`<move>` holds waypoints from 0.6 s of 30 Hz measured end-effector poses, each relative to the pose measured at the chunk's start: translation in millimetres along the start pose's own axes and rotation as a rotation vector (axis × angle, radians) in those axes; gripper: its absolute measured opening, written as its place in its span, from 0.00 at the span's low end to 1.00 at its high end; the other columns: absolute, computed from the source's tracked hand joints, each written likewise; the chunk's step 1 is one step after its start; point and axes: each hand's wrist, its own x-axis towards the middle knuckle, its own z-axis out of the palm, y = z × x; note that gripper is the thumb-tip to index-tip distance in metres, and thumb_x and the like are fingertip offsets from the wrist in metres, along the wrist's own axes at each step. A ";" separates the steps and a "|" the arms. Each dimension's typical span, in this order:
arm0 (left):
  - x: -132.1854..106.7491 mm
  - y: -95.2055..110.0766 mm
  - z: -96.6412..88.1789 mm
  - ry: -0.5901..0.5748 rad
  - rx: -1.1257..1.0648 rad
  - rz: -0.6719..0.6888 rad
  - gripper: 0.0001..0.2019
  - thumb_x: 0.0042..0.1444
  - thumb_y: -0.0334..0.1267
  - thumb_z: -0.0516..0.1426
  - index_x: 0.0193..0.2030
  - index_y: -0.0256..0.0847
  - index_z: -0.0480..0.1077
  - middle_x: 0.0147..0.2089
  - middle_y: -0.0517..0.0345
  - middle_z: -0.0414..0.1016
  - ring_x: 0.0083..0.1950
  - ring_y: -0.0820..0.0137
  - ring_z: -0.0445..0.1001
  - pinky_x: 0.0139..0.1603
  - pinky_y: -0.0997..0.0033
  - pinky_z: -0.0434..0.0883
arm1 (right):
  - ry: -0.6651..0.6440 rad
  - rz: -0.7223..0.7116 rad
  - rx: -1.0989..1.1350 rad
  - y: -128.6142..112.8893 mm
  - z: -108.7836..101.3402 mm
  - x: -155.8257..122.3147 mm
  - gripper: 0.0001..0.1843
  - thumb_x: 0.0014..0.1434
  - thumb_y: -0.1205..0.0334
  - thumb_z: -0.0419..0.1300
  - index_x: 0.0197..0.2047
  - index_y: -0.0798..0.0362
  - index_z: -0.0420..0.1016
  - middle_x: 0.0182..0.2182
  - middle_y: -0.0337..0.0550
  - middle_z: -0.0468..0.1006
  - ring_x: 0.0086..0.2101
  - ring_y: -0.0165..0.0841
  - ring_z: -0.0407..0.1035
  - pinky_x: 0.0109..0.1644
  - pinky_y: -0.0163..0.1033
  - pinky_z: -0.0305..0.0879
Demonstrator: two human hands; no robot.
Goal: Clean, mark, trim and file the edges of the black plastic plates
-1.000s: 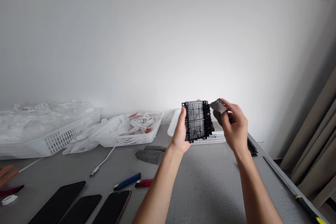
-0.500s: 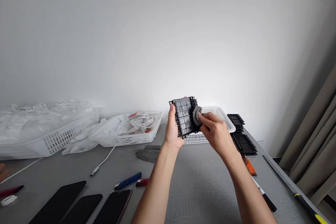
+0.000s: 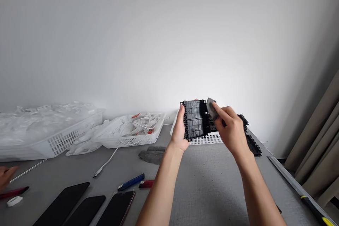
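The left hand (image 3: 180, 132) grips a black panel (image 3: 196, 120); the right hand (image 3: 231, 130) pinches grey cloth (image 3: 211, 107) near its edge. The red tool (image 3: 147, 184) bears a pale label (image 3: 142, 183), unreadably small.

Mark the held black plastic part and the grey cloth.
Black plastic part (image 3: 195, 119), head view: middle of its near face.
Grey cloth (image 3: 211, 108), head view: centre of its visible surface.

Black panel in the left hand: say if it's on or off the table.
Off: the left hand holds the black panel up before a white basket.
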 end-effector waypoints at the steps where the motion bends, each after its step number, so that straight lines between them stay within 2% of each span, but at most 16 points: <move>1: -1.6 -0.8 1.5 -0.012 0.002 -0.017 0.27 0.60 0.58 0.55 0.57 0.42 0.73 0.54 0.49 0.79 0.58 0.59 0.75 0.62 0.58 0.70 | -0.042 -0.007 -0.031 -2.2 2.7 0.5 0.27 0.63 0.71 0.48 0.64 0.52 0.69 0.40 0.48 0.74 0.31 0.31 0.67 0.34 0.36 0.64; 5: -3.8 1.4 4.3 0.012 -0.018 0.016 0.26 0.61 0.58 0.53 0.57 0.42 0.73 0.52 0.49 0.80 0.56 0.59 0.77 0.60 0.58 0.72 | -0.197 -0.029 -0.127 -11.1 9.0 0.6 0.30 0.62 0.72 0.46 0.66 0.54 0.66 0.39 0.48 0.72 0.30 0.30 0.66 0.32 0.36 0.63; 10: 2.5 9.5 -3.1 0.121 -0.061 0.150 0.24 0.63 0.56 0.51 0.53 0.42 0.74 0.47 0.52 0.82 0.50 0.63 0.79 0.55 0.62 0.75 | -0.365 -0.066 -0.130 -18.5 12.1 -3.2 0.30 0.62 0.74 0.46 0.66 0.56 0.67 0.38 0.48 0.72 0.27 0.29 0.63 0.32 0.36 0.62; 15: 8.7 12.9 -12.0 0.206 -0.027 0.190 0.24 0.61 0.57 0.54 0.52 0.42 0.75 0.46 0.54 0.82 0.49 0.64 0.80 0.53 0.65 0.76 | -0.533 -0.020 -0.074 -12.1 0.7 -5.5 0.28 0.63 0.73 0.45 0.62 0.54 0.72 0.34 0.45 0.71 0.26 0.28 0.63 0.30 0.36 0.59; 17: 9.3 11.9 -13.1 0.199 -0.003 0.166 0.25 0.60 0.58 0.55 0.53 0.42 0.75 0.47 0.52 0.82 0.50 0.64 0.79 0.54 0.64 0.75 | -0.524 0.028 -0.041 -5.4 -8.7 -4.9 0.28 0.63 0.71 0.45 0.61 0.53 0.74 0.34 0.44 0.71 0.25 0.28 0.63 0.29 0.36 0.57; 18: 9.1 10.6 -13.1 0.187 0.009 0.147 0.26 0.59 0.59 0.55 0.53 0.41 0.75 0.48 0.51 0.81 0.51 0.63 0.79 0.55 0.64 0.75 | -0.470 0.058 -0.039 -2.6 -12.4 -4.2 0.27 0.63 0.71 0.45 0.61 0.52 0.74 0.35 0.45 0.71 0.25 0.28 0.63 0.28 0.36 0.57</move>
